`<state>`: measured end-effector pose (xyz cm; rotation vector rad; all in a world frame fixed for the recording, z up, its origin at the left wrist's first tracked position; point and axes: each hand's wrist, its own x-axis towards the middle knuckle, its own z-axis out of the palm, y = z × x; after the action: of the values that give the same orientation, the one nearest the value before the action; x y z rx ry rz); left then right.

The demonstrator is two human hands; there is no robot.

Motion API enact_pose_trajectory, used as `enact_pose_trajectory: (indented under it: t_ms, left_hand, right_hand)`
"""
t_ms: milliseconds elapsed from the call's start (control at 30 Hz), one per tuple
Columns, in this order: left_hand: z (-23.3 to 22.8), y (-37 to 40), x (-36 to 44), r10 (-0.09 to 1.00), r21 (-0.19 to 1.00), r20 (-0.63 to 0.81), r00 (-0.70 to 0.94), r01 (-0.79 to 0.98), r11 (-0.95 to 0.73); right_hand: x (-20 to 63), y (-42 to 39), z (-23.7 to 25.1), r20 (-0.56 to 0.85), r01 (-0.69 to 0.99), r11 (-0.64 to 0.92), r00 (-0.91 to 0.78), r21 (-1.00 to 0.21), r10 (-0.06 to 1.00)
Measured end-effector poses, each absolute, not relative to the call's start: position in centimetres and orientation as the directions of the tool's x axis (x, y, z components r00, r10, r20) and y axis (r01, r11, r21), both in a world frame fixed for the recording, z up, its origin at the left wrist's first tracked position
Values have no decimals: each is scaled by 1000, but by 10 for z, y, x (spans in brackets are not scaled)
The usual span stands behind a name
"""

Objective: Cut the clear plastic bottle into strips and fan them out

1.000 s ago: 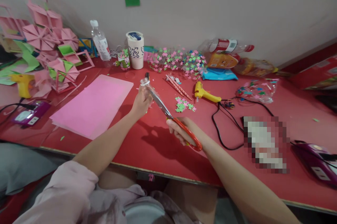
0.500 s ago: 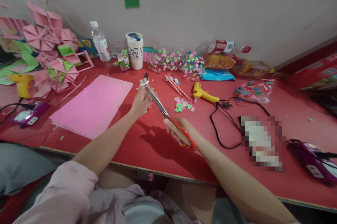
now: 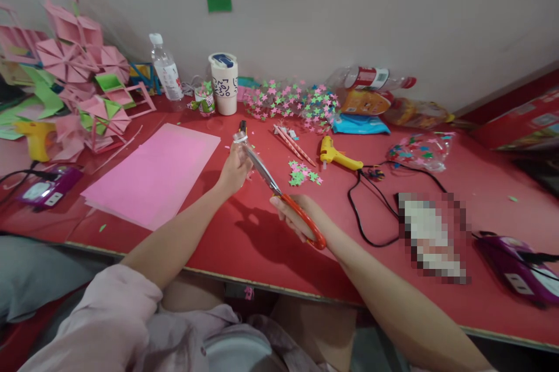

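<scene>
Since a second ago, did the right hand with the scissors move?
Barely. Against the yellow glue gun, the right hand and scissors keep their offset; the small shift matches the camera's.

A stack of pink paper sheets (image 3: pixel 152 177) lies flat on the red table (image 3: pixel 244 244). A white cup (image 3: pixel 224 83) and a water bottle (image 3: pixel 165 71) stand near the wall, beside a heap of paper stars (image 3: pixel 292 101). A yellow glue gun (image 3: pixel 336 155) lies right of centre, with folded pink paper shapes (image 3: pixel 82 87) piled far left.

near edge: bare red table (image 3: pixel 244 255) | left: pink paper sheet (image 3: pixel 152 177); right: black cable (image 3: pixel 364 218); ahead: star cutouts (image 3: pixel 303 174)
</scene>
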<state>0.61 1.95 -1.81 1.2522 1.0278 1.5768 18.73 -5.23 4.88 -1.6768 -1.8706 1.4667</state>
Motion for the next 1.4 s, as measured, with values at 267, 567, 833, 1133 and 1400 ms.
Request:
enact_pose_trajectory:
  t_ms: [267, 567, 833, 1133, 1400]
  left_hand:
    - [-9, 16, 8, 959, 950, 238, -154, -168, -262]
    - [8, 15, 4, 994, 835, -74, -80, -550, 18]
    - [9, -8, 22, 952, 825, -156, 262, -495, 271]
    - [6, -6, 4, 855, 807, -104, 507, -459, 371]
    - [4, -7, 10, 833, 812, -156, 531, -412, 414]
  right_hand:
    - [191, -52, 45, -396, 467, -162, -462, -869, 793]
    - [191, -41, 28, -152, 450, -10, -279, -893, 948]
    - [201, -24, 16, 105, 527, 134, -85, -839, 991]
    - [202, -25, 20, 263, 665, 314, -181, -678, 948]
    - [198, -26, 21, 248, 715, 308, -191, -628, 950]
